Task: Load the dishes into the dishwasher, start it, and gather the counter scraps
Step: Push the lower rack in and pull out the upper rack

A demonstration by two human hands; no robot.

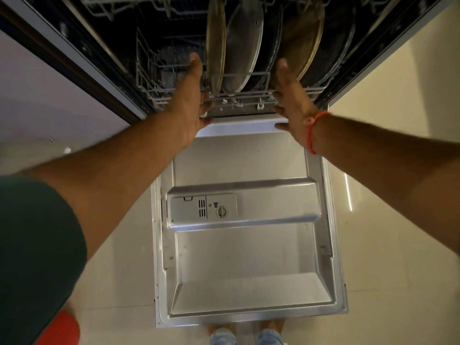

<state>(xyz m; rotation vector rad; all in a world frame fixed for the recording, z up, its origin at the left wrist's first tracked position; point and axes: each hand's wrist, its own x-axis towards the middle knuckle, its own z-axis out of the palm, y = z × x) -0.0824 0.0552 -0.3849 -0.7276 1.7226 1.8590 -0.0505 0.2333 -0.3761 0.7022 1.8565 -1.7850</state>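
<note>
Fingers straight on both: left hand (pixel 191 95) and right hand (pixel 293 100) press flat against front of lower rack (pixel 239 100), holding nothing. Door (pixel 249 245) lies open nearer; plates (pixel 242 46) stand racked beyond, so loading looks done. Shutting, starting, scraps remain.

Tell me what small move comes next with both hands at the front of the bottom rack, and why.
Probably push the bottom rack the rest of the way in. The left hand and right hand are at its front edge, plates already stand upright in it, and the door lies fully open and bare, so it likely cannot be closed until the rack is seated.
</note>
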